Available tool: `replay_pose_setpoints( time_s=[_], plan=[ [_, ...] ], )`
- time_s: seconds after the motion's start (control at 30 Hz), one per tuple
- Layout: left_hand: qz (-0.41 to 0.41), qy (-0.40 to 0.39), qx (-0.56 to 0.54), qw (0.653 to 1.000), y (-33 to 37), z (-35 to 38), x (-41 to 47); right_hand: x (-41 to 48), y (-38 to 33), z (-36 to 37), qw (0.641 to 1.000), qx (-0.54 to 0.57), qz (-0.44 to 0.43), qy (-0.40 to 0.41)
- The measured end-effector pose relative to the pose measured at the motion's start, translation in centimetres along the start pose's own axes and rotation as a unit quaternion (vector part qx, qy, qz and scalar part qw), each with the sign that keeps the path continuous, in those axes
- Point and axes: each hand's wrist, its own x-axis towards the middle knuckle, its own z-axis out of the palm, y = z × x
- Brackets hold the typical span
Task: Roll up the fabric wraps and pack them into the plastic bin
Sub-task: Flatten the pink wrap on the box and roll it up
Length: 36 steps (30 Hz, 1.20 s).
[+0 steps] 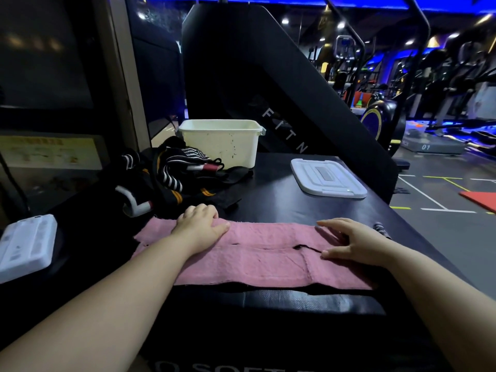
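Note:
A pink fabric wrap (257, 259) lies flat and spread out across the near part of a black padded box top (295, 205). My left hand (201, 224) rests on its far left part with the fingers curled down at the far edge. My right hand (351, 242) lies flat on its right part, fingers spread. A pile of black wraps with white and orange stripes (171, 178) sits behind the pink one on the left. The cream plastic bin (220, 142) stands open at the back, beyond the pile.
The bin's white lid (326, 177) lies at the right rear of the box top. A white flat device (25, 244) sits at the left. A small dark striped item (381, 229) lies by the right edge. Gym machines stand beyond.

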Motion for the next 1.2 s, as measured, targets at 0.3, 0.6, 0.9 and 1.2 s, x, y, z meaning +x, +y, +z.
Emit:
replay_pose_setpoints(
  time_s=[0.3, 0.6, 0.9, 1.2],
  plan=[
    [0.057, 0.062, -0.035, 0.996, 0.5, -0.8, 0.2, -0.1, -0.8, -0.6, 0.998, -0.038, -0.031, 0.045],
    [0.07, 0.097, 0.006, 0.993, 1.0, -3.7, 1.4, -0.2, -1.4, -1.0, 0.993, -0.074, -0.048, 0.076],
    [0.032, 0.061, -0.022, 0.997, 1.5, -5.8, 1.4, -1.4, -2.2, -2.1, 0.991, -0.055, -0.038, 0.114],
    [0.032, 0.01, -0.026, 0.999, 0.9, -4.8, -1.7, -4.2, -3.9, -4.1, 0.987, -0.021, -0.082, 0.138]
  ],
)
